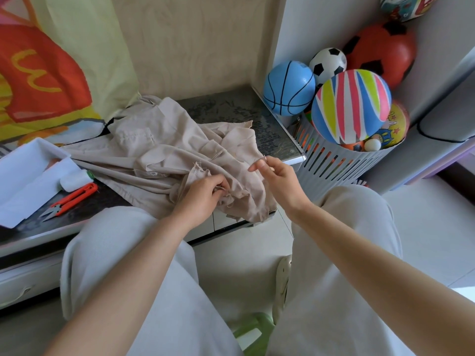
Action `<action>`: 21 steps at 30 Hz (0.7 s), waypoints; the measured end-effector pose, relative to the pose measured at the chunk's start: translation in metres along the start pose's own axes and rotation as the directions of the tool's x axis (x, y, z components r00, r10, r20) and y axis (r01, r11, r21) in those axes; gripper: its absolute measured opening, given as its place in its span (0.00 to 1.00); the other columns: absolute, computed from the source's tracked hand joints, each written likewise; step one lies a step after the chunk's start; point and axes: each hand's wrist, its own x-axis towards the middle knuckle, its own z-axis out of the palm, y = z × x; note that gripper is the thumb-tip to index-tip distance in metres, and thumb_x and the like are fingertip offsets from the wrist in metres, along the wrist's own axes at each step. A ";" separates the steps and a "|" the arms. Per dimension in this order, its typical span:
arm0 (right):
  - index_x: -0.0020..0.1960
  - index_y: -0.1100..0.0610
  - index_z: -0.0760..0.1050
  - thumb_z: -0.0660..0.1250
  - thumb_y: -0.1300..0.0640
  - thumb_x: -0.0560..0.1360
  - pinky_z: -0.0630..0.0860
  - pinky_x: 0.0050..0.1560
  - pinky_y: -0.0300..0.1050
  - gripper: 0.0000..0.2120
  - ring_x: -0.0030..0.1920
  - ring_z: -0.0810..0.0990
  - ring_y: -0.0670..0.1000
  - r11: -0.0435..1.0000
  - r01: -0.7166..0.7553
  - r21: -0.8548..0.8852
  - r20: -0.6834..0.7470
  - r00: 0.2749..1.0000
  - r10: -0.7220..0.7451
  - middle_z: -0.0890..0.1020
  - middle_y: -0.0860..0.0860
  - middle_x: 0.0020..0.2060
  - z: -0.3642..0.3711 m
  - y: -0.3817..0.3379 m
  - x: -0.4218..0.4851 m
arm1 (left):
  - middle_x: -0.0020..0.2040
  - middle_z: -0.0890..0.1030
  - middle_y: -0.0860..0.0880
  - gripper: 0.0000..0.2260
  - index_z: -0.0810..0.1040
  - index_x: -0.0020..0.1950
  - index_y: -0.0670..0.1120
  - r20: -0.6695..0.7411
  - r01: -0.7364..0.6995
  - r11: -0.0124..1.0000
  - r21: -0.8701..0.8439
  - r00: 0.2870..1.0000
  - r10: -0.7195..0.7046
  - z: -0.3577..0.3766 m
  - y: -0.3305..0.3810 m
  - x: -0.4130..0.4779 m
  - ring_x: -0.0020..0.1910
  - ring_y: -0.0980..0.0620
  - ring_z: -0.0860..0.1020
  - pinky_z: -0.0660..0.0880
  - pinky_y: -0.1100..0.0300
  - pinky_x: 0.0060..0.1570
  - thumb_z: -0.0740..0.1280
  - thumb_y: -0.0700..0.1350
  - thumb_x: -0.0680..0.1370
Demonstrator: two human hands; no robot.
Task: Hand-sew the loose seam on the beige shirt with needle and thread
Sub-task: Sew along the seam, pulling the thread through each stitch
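Observation:
The beige shirt [159, 150] lies crumpled across a dark low table [231, 109], one corner hanging over the front edge. My left hand [203, 194] pinches a frayed fold of the shirt near that edge. Raised a little to the right, my right hand [276, 178] holds a thin needle [264, 158] between thumb and forefinger. The thread is too fine to make out.
Red thread snips [70, 197] and a white spool [75, 179] lie on the table's left beside a white box [28, 163]. A grey slatted basket [341, 160] full of balls stands to the right. My knees are under the table edge.

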 end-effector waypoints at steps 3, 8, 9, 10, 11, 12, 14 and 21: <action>0.41 0.55 0.75 0.56 0.57 0.82 0.63 0.24 0.30 0.14 0.22 0.67 0.40 0.985 -0.039 0.167 0.026 0.999 0.035 0.82 0.49 0.50 0.000 -0.006 0.002 | 0.36 0.77 0.56 0.10 0.75 0.42 0.47 0.039 -0.013 1.000 0.009 0.999 0.012 0.001 0.000 -0.001 0.35 0.65 0.75 0.68 0.73 0.34 0.62 0.34 0.78; 0.43 0.56 0.71 0.53 0.56 0.83 0.55 0.23 0.33 0.14 0.22 0.57 0.42 0.893 -0.158 0.422 0.148 0.984 0.103 0.74 0.47 0.26 0.001 -0.008 0.004 | 0.35 0.76 0.58 0.09 0.75 0.43 0.47 0.057 -0.009 0.999 0.036 0.998 0.007 0.001 0.000 0.000 0.34 0.65 0.74 0.67 0.73 0.34 0.62 0.35 0.78; 0.42 0.57 0.72 0.53 0.56 0.83 0.54 0.23 0.33 0.14 0.22 0.56 0.42 0.909 -0.164 0.383 0.127 0.984 0.124 0.67 0.46 0.23 0.000 -0.007 0.005 | 0.36 0.75 0.58 0.10 0.75 0.42 0.47 0.055 -0.008 0.999 0.037 0.998 0.006 0.001 0.000 -0.001 0.33 0.66 0.74 0.67 0.73 0.34 0.62 0.34 0.78; 0.42 0.56 0.73 0.54 0.56 0.83 0.54 0.24 0.34 0.14 0.23 0.56 0.43 0.934 -0.174 0.312 0.094 0.984 0.152 0.63 0.46 0.23 0.000 -0.003 0.006 | 0.36 0.75 0.59 0.10 0.75 0.42 0.47 0.051 -0.006 0.999 0.036 0.999 0.004 0.001 0.000 -0.001 0.33 0.67 0.74 0.67 0.73 0.34 0.61 0.34 0.78; 0.41 0.56 0.74 0.56 0.56 0.82 0.55 0.24 0.35 0.14 0.23 0.56 0.44 0.957 -0.193 0.215 0.058 0.981 0.185 0.61 0.46 0.23 -0.001 0.001 0.007 | 0.36 0.75 0.59 0.10 0.75 0.42 0.47 0.045 -0.004 0.999 0.033 0.999 0.003 0.000 0.000 -0.001 0.34 0.69 0.74 0.67 0.74 0.34 0.61 0.33 0.78; 0.41 0.57 0.75 0.57 0.56 0.81 0.55 0.25 0.37 0.14 0.24 0.56 0.45 0.970 -0.219 0.101 0.027 0.976 0.217 0.60 0.46 0.23 -0.003 0.005 0.008 | 0.36 0.75 0.58 0.10 0.75 0.42 0.47 0.034 -0.004 1.000 0.029 0.999 0.003 0.000 0.000 -0.001 0.34 0.71 0.73 0.67 0.74 0.35 0.62 0.33 0.78; 0.44 0.57 0.79 0.58 0.56 0.80 0.57 0.26 0.38 0.13 0.24 0.59 0.46 0.953 -0.270 -0.135 0.009 0.962 0.274 0.63 0.45 0.21 -0.006 0.012 0.007 | 0.35 0.75 0.58 0.08 0.76 0.42 0.46 0.003 -0.009 1.000 0.023 1.000 0.008 0.000 0.001 -0.001 0.35 0.71 0.73 0.66 0.75 0.36 0.64 0.34 0.77; 0.42 0.60 0.83 0.64 0.48 0.78 0.59 0.24 0.33 0.17 0.21 0.62 0.44 0.861 -0.119 -0.495 0.241 0.933 0.267 0.63 0.45 0.21 -0.010 0.023 -0.011 | 0.35 0.75 0.52 0.07 0.75 0.41 0.45 -0.051 -0.012 1.000 0.002 0.999 0.012 -0.003 0.005 0.000 0.34 0.61 0.72 0.66 0.77 0.37 0.65 0.35 0.77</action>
